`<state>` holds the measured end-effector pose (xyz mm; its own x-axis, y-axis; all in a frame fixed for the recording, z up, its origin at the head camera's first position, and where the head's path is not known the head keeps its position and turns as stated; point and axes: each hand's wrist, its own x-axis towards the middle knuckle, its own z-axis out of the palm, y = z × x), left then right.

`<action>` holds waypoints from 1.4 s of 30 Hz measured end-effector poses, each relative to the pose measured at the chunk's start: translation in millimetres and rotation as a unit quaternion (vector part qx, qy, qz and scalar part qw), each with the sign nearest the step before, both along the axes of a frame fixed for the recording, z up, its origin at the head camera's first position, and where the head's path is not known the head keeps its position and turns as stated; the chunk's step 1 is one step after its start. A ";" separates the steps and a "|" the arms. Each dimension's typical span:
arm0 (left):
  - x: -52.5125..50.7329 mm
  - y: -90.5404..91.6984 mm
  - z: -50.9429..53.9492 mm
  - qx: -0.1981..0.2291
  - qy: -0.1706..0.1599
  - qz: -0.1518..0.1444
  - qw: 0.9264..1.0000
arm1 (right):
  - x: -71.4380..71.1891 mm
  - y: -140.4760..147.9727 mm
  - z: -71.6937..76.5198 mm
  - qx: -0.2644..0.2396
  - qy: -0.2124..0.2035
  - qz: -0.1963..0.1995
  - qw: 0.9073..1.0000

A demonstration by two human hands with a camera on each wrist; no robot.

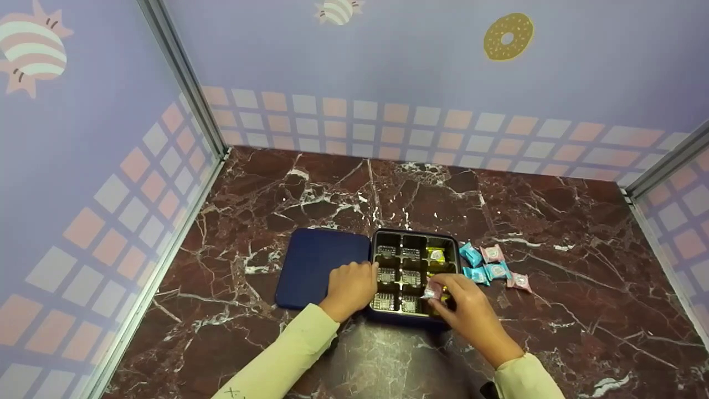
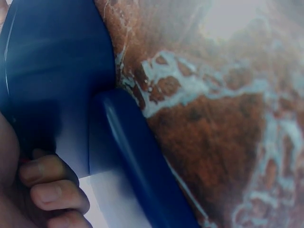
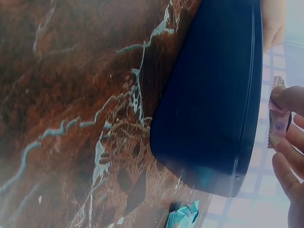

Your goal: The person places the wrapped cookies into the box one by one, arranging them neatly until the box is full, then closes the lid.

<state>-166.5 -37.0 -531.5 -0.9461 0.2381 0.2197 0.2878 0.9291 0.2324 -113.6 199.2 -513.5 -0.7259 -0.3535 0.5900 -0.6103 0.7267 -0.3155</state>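
A dark blue box [image 1: 410, 318] lies open, with a gold-coloured tray divided into compartments. Yellow-wrapped candy [image 1: 437, 254] shows in its right column, partly hidden by my right hand. My right hand [image 1: 468, 305] pinches a pink-wrapped candy [image 1: 432, 290] between thumb and fingers, over the lower right of the tray; the right wrist view also shows this candy [image 3: 279, 114] at the fingertips. My left hand [image 1: 352, 285] has its fingers curled at the box's left edge and holds the box there, above the blue lid [image 1: 310, 266]. In the left wrist view the curled fingers [image 2: 50, 192] show against the box's side.
Several blue-wrapped candies [image 1: 471, 255] and pink-wrapped candies [image 1: 519, 281] lie in a loose group right of the box. The dark red marble-patterned tabletop [image 1: 232, 266] is bounded by printed panels [image 1: 388, 72] at the back and both sides.
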 end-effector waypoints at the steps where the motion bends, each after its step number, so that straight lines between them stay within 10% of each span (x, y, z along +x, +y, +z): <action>1: 0.3 -0.1 0.0 -0.001 0.002 0.000 1.000 | 0.2 -0.7 -0.3 -0.001 0.003 0.001 1.000; 42: -2.0 0.1 -0.7 -0.006 -0.022 0.011 1.000 | -0.6 -17.2 -8.8 0.031 -0.028 0.042 0.998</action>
<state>-168.5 -37.0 -532.2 -0.9598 0.2197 0.1749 0.2571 0.9380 0.2325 -114.2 182.0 -522.3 -0.7239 -0.4492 0.5236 -0.6520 0.6934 -0.3067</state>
